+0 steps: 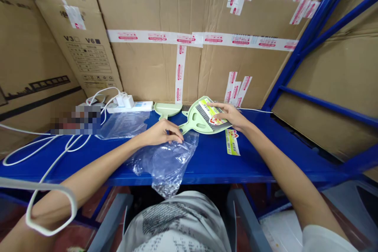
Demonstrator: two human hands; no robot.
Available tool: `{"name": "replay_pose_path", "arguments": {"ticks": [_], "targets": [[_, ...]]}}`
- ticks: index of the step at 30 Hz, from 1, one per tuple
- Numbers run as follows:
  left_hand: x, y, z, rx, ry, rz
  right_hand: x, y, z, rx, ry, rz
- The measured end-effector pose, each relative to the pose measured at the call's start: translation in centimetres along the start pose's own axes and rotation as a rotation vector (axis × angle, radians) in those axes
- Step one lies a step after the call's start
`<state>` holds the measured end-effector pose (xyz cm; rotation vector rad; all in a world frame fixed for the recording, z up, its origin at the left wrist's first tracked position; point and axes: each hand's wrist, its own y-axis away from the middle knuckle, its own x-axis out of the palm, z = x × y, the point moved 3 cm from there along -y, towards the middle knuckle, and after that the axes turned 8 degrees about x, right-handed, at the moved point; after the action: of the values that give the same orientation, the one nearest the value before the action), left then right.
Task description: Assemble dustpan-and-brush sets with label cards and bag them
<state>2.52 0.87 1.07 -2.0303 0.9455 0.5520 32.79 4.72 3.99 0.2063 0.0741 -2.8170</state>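
My right hand (230, 116) grips the wide end of a pale green brush and dustpan set (198, 120), its fingers over a yellow-green label (210, 111) on the grey bristles. Close to the set's handle is my left hand (165, 132), fingers curled and pinched together; what they hold is too small to tell. Beneath that hand a clear plastic bag (169, 165) hangs over the table's front edge. A second pale green dustpan (167, 110) lies behind, near the cardboard. Another printed label (232, 142) lies flat on the blue table, right of the bag.
Cardboard panels (147, 12) wall the back and sides of the blue table (260, 157). A power strip (143, 106) with white plugs stands at the back left, beside another clear bag (124, 124). White cables (71, 143) loop across the left. Blue metal posts (301, 53) rise at right.
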Motion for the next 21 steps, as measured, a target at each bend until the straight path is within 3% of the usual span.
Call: {"name": "replay_pose_path", "arguments": {"ticks": [5,12,18,21], "targets": [[1.4,-0.8,-0.9,0.071,0.025,0.019,1.6,0.7,0.0,0.064,0.089,0.177],[2.4,-1.1,-1.3,0.200,0.000,-0.027,5.2,0.8,-1.1,0.096,0.022,0.296],[2.6,-1.2,-1.3,0.241,-0.009,-0.062,8.6,1.2,-2.9,0.097,-0.013,0.298],[1.9,-1.4,-2.0,0.225,-0.060,-0.065,9.9,1.7,-3.6,0.075,-0.013,0.266]]}}
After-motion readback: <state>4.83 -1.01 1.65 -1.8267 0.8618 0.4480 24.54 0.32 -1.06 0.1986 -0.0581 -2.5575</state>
